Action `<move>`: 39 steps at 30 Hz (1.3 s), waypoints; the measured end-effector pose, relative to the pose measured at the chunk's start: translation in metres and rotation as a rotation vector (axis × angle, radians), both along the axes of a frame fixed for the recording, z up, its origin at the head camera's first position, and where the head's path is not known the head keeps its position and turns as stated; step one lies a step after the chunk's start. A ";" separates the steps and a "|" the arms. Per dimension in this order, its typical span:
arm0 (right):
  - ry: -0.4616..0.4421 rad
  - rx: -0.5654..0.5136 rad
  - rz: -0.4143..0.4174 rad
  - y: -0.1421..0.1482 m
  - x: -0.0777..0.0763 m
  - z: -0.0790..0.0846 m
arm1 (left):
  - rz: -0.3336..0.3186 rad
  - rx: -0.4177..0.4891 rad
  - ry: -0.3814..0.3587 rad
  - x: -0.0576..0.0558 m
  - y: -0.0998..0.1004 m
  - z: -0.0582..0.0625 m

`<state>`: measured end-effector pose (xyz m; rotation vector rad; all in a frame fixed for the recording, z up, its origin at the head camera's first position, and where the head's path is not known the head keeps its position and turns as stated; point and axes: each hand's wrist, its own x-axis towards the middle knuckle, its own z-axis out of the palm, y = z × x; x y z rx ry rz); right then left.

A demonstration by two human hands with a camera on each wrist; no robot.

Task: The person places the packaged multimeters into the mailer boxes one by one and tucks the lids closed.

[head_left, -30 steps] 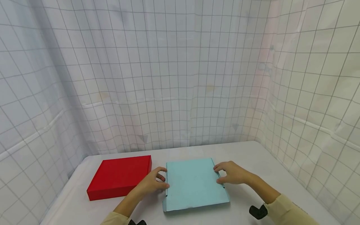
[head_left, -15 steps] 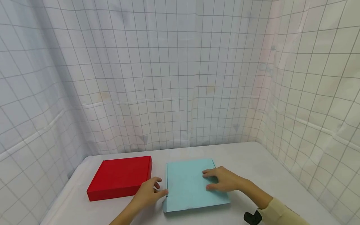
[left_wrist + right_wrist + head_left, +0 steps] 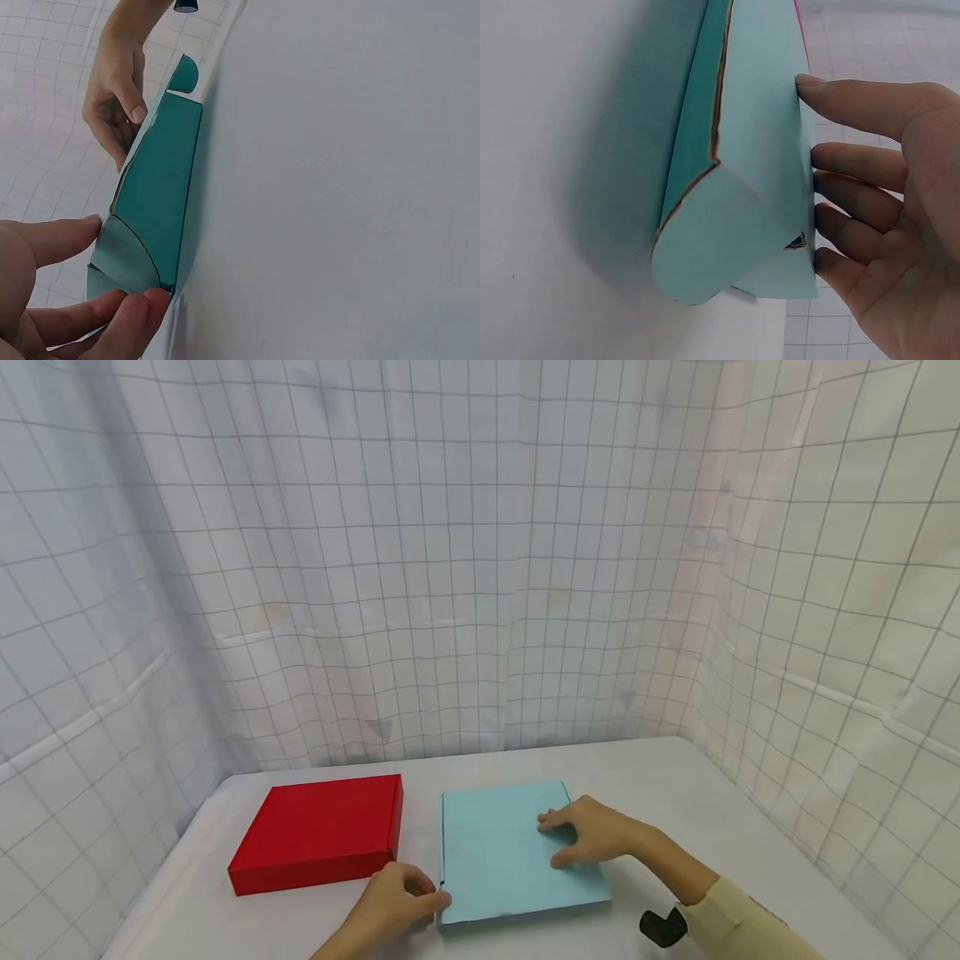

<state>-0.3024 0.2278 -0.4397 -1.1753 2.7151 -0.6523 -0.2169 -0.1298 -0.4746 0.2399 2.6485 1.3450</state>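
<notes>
A light blue cardboard box (image 3: pixel 510 852) lies flat on the white table with its lid down. At its near left corner my left hand (image 3: pixel 393 902) pinches the box, thumb on the top edge and fingers lower down. The left wrist view shows those fingertips on a rounded side flap (image 3: pixel 127 251) beside the darker teal front wall (image 3: pixel 161 180). My right hand (image 3: pixel 596 835) rests its fingertips and thumb on the right part of the lid, fingers spread. Another rounded flap (image 3: pixel 705 247) sticks out at the box's right end in the right wrist view.
A closed red box (image 3: pixel 318 835) lies left of the blue one, close to my left hand. White cloth covers the table (image 3: pixel 637 768). White curtains with a grid pattern (image 3: pixel 465 568) hang behind and at both sides.
My left hand has moved down the box's left side to the near corner. The right hand has shifted from the right edge onto the lid. Both boxes stay put.
</notes>
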 end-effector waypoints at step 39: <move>-0.044 -0.027 -0.032 0.001 0.002 -0.002 | 0.015 0.056 -0.083 -0.006 0.003 -0.001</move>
